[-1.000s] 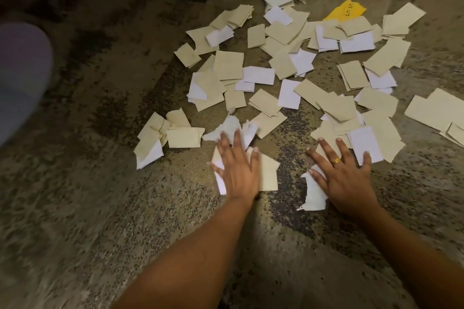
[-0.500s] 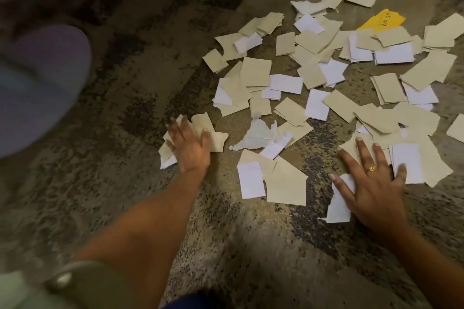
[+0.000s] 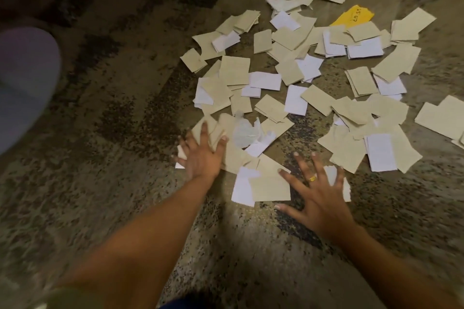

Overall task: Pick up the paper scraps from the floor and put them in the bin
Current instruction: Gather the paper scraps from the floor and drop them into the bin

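A rounded grey-lilac shape [image 3: 25, 83] at the left edge of the frame is cut off and too blurred to identify. The dark handwriting on the single yellow paper scrap [image 3: 354, 16], upper right, cannot be read. The torn tan and white paper scraps [image 3: 234, 70] lie in a loose overlapping spread from the centre to the right of the frame. The ones farthest right run out of view.

The left hand [image 3: 200, 155] lies flat with fingers spread, pressing on the tan pieces at the lower left edge of the spread and gripping nothing. The right hand [image 3: 319, 198] is splayed wide and flat, also holding nothing. It covers most of a ragged white scrap [image 3: 347, 189], and its forefinger touches a large tan rectangle [image 3: 271, 183] lying between the two hands. A gold ring [image 3: 312, 178] sits on one of its fingers.

The mottled tan and dark speckled floor [image 3: 113, 183] is bare across the left half and along the bottom, so there is open room on that side of both forearms. The scraps are flat, thin and mostly rectangular. A crumpled pale piece [image 3: 244, 133] sits just right of the left hand.
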Available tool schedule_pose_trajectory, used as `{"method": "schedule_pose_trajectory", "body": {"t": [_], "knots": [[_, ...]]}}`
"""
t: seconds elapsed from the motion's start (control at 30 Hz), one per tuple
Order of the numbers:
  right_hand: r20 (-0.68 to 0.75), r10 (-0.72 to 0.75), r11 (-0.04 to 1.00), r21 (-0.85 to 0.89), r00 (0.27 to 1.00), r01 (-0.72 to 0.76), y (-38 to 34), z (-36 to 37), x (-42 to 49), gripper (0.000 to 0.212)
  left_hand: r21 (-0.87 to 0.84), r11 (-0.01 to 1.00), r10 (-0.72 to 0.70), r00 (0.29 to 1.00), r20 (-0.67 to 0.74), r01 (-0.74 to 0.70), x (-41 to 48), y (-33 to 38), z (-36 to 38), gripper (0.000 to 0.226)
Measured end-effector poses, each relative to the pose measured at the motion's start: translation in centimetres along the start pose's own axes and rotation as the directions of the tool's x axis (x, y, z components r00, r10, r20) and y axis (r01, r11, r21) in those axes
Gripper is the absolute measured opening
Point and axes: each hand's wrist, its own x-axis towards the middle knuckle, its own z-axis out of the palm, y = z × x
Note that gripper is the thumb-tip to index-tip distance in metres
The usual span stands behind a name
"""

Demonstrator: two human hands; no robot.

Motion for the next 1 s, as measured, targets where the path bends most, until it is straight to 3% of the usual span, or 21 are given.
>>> {"method": "schedule_pose_trajectory", "body": {"t": [0.23,0.47,0.57,0.67,0.73,0.8,0.9,1.0], "knots": [[0.002,0.166,0.986,-0.011,0.986,-0.166,2.7,0.2,-1.6,0.063,0.057,0.959,0.272,0.958,0.094,-0.278,-5.8,5.4,3.7,0.067],[-0.028,0.428,0.903,0.068,0.903,-0.425,6.8,0.0,-4.4,0.062,0.005,0.88,0.467,0.865,0.183,-0.475,-7.7,8.7,4.9,0.075],[-0.08,0.514,0.857,0.1,0.854,-0.506,8.6,-0.2,-5.7,0.064,-0.029,0.865,0.499,0.851,0.162,-0.501,-7.2,9.7,4.4,0.072],[-0.229,0.551,0.834,0.186,0.802,-0.519,9.6,-1.1,-6.5,0.061,-0.06,0.868,0.496,0.864,0.085,-0.492,-6.7,10.1,3.5,0.068],[-0.322,0.579,0.814,0.289,0.749,-0.504,10.2,-2.0,-6.4,0.06,-0.05,0.887,0.462,0.877,0.132,-0.46,-6.2,10.2,3.1,0.084],[-0.345,0.617,0.783,0.365,0.707,-0.504,10.9,-2.8,-5.7,0.063,-0.007,0.9,0.422,0.867,0.264,-0.435,-5.9,10.2,3.0,0.107],[-0.173,0.699,0.696,0.386,0.694,-0.605,12.4,-3.8,-3.6,0.084,0.083,0.873,0.416,0.824,0.385,-0.48,-6.0,10.1,3.3,0.116],[0.123,0.752,0.553,0.416,0.648,-0.722,13.5,-4.5,-1.3,0.112,0.139,0.861,0.419,0.836,0.355,-0.49,-6.2,10.0,3.4,0.113]]}}
